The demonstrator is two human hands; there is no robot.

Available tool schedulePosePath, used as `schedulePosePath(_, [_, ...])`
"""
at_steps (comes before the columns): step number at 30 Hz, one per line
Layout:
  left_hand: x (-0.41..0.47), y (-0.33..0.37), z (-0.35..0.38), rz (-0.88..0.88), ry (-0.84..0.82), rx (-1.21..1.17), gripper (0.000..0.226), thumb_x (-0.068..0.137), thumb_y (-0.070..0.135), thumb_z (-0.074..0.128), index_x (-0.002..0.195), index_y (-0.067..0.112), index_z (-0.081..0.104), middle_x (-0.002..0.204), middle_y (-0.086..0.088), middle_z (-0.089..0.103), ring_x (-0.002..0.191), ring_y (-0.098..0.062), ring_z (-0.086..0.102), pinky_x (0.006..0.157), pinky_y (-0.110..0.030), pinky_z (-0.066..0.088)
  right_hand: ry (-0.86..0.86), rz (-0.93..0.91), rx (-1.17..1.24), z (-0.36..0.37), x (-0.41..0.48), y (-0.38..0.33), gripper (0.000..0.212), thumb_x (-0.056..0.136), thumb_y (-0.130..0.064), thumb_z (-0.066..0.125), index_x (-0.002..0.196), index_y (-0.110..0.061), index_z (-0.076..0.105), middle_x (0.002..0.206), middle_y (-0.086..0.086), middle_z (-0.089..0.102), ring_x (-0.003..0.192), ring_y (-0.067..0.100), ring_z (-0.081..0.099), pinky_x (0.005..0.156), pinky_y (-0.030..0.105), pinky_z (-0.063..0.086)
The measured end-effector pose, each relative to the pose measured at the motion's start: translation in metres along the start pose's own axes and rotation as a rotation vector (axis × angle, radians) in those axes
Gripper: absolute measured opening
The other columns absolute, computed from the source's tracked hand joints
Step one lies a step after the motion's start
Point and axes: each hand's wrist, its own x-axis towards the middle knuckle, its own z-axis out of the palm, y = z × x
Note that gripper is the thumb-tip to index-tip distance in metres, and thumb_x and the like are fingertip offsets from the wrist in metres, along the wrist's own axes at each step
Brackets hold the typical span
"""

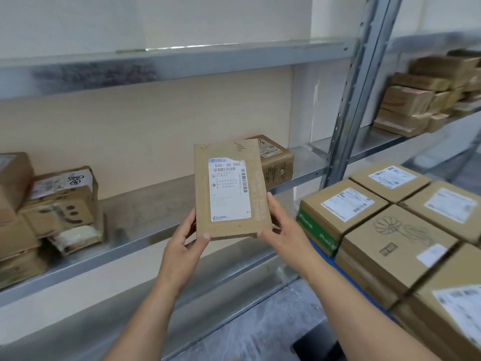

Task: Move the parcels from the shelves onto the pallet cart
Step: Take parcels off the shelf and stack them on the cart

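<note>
Held parcel: a flat brown parcel (pixel 229 188) stands upright between both hands, lifted clear of the shelf (pixel 145 204). Its printed label faces the person, probably so it can be read.
Left hand: the left hand (pixel 182 243) pinches the lower left corner, thumb on the front, fingers curled behind.
Right hand: the right hand (pixel 279 225) clasps the lower right edge, thumb at the corner, fingers wrapped behind.
Behind the grip: a small box (pixel 277 162) sits on the shelf.
Left of the grip: a pile of worn parcels (pixel 59 204) waits on the same shelf.
Right of and below the grip: the pallet cart (pixel 318 247), of which only a blue edge shows, carries stacked boxes (pixel 390 230) laid flat, labels up.
Stage: the parcel seems ready to carry rightward onto the cart.
</note>
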Motion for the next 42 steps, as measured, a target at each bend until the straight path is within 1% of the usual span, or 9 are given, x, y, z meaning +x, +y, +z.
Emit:
schedulePosePath(3, [-0.015,0.008,0.012,0.027,-0.022,-0.023,0.058,0.091,0.01,0.058,0.14,0.036,0.041,0.134,0.019,0.052,0.121,0.005,0.047,0.08,0.001,0.039,0.042,-0.017,0.019,-0.01,-0.025,-0.002,0.069,0.091,-0.018,0.062,0.138,-0.055,0.028,0.124,-0.044,0.046,0.114,-0.022,0.042,0.08,0.003,0.042])
schedulePosePath(10, [-0.042,0.026,0.045,0.088,-0.105,-0.071,0.057,0.091,0.008,0.058,0.138,0.037,0.042,0.133,0.018,0.053,0.119,0.007,0.048,0.078,0.003,0.038,0.19,0.025,-0.003,-0.039,-0.073,0.006,0.079,0.09,-0.018,0.063,0.148,-0.046,0.018,0.127,-0.046,0.039,0.122,-0.016,0.039,0.1,0.017,0.04])
schedulePosePath(14, [-0.05,0.041,0.069,0.137,-0.171,-0.08,0.057,0.091,0.009,0.058,0.134,0.042,0.041,0.133,0.019,0.052,0.116,0.015,0.046,0.077,0.004,0.037,0.292,0.026,-0.01,-0.059,-0.1,0.004,0.078,0.089,-0.015,0.064,0.142,-0.053,0.02,0.115,-0.05,0.041,0.109,-0.026,0.042,0.085,0.002,0.039])
schedulePosePath(19, [-0.056,0.058,0.104,0.185,-0.287,-0.12,0.057,0.092,0.008,0.057,0.125,0.051,0.041,0.132,0.024,0.051,0.115,0.016,0.047,0.082,-0.001,0.041,0.422,0.081,0.031,-0.087,-0.137,0.009,0.072,0.083,-0.018,0.064,0.144,-0.038,0.034,0.125,-0.021,0.057,0.113,0.001,0.057,0.101,0.037,0.047])
schedulePosePath(24, [-0.059,0.068,0.147,0.187,-0.442,-0.196,0.056,0.091,0.009,0.058,0.135,0.041,0.042,0.133,0.023,0.052,0.121,0.007,0.048,0.1,-0.024,0.041,0.587,0.101,-0.002,-0.116,-0.169,0.008,0.068,0.081,-0.017,0.064,0.141,-0.038,0.041,0.127,-0.02,0.057,0.117,-0.001,0.053,0.102,0.033,0.045])
schedulePosePath(29, [-0.055,0.085,0.19,0.204,-0.609,-0.253,0.056,0.091,0.008,0.057,0.133,0.041,0.041,0.134,0.017,0.053,0.122,0.002,0.048,0.099,-0.02,0.04,0.776,0.151,-0.088,-0.137,-0.198,0.008,0.072,0.074,-0.038,0.059,0.142,-0.041,0.037,0.136,-0.019,0.048,0.126,-0.001,0.042,0.107,0.032,0.037])
schedulePosePath(33, [-0.059,0.1,0.225,0.227,-0.764,-0.276,0.057,0.089,0.019,0.062,0.134,0.045,0.04,0.135,0.019,0.052,0.124,0.0,0.048,0.101,-0.025,0.04,0.906,0.135,-0.052,-0.15,-0.224,0.002,0.063,0.083,-0.02,0.059,0.141,-0.037,0.04,0.13,-0.014,0.056,0.12,0.004,0.052,0.104,0.038,0.044])
schedulePosePath(36, [-0.069,0.114,0.248,0.25,-0.855,-0.28,0.056,0.091,0.015,0.06,0.133,0.047,0.04,0.133,0.021,0.052,0.119,0.006,0.049,0.095,-0.013,0.043,0.999,0.149,-0.085,-0.161,-0.245,-0.004,0.058,0.089,-0.005,0.057,0.134,-0.04,0.044,0.123,-0.013,0.06,0.113,0.004,0.057,0.097,0.031,0.048])
schedulePosePath(42, [-0.093,0.139,0.289,0.31,-1.06,-0.212,0.056,0.091,0.022,0.06,0.14,0.038,0.038,0.131,0.02,0.052,0.118,0.006,0.049,0.097,-0.019,0.045,1.218,0.198,-0.134,-0.172,-0.292,-0.008,0.057,0.091,-0.001,0.055,0.131,-0.04,0.045,0.119,-0.015,0.064,0.108,0.001,0.06,0.09,0.023,0.049])
